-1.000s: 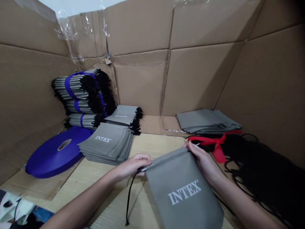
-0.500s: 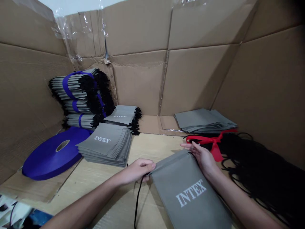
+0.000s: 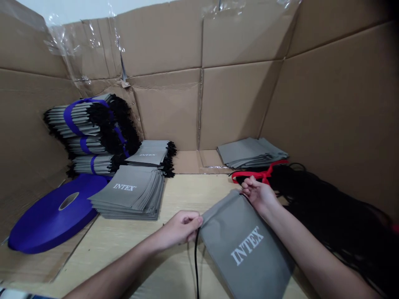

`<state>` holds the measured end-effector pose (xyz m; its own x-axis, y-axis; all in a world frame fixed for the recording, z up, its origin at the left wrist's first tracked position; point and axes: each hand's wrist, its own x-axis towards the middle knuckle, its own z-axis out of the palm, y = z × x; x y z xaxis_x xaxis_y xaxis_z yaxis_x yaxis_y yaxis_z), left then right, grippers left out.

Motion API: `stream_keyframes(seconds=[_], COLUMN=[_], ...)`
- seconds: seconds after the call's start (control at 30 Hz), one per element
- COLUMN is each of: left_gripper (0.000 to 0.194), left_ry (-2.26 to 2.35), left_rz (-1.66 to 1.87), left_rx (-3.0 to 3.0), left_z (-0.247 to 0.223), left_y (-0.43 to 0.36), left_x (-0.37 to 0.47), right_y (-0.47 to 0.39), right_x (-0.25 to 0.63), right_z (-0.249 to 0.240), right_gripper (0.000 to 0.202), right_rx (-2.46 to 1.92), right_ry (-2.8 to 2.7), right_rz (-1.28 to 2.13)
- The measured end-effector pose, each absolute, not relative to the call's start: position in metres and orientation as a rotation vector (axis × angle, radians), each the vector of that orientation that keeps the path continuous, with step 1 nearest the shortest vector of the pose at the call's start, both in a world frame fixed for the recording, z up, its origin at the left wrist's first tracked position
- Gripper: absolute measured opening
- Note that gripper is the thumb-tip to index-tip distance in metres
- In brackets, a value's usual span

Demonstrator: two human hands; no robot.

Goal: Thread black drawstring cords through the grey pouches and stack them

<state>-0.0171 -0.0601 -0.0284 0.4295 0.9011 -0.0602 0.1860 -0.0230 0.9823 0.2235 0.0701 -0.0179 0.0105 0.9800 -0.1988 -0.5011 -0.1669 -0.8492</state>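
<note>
A grey drawstring bag with white INTEX lettering hangs tilted between my two hands. My left hand pinches its upper left corner, and a black cord drops from beneath those fingers. At the upper right corner, my right hand is closed, fingertips curled together just above the bag's edge. A short black stretch of cord shows at that corner and runs under the hand; the pinch itself is partly hidden. Behind the right hand lies a red ribbon, tied round a bundle of black cords.
On the left stand a stack of grey bags, bags with black cord ends, and strapped bundles. A purple strap roll lies beside them. Flat grey bags sit at the back right. Cardboard walls enclose the table.
The fingers of my right hand, stretched out before, have curled into a pinch at the bag's corner. My left hand keeps its hold. The view has shifted slightly to the right.
</note>
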Motion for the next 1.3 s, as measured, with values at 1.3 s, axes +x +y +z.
stream_keyframes(seconds=[1.3], left_gripper=[0.056], left_ry=[1.131], left_rz=[0.885], left_rx=[1.306], left_z=[-0.047], left_y=[-0.063], left_x=[-0.004], right_y=[0.074], right_x=[0.235], right_z=[-0.018], right_gripper=[0.029], right_rx=[-0.715], right_ry=[-0.659], right_rz=[1.447])
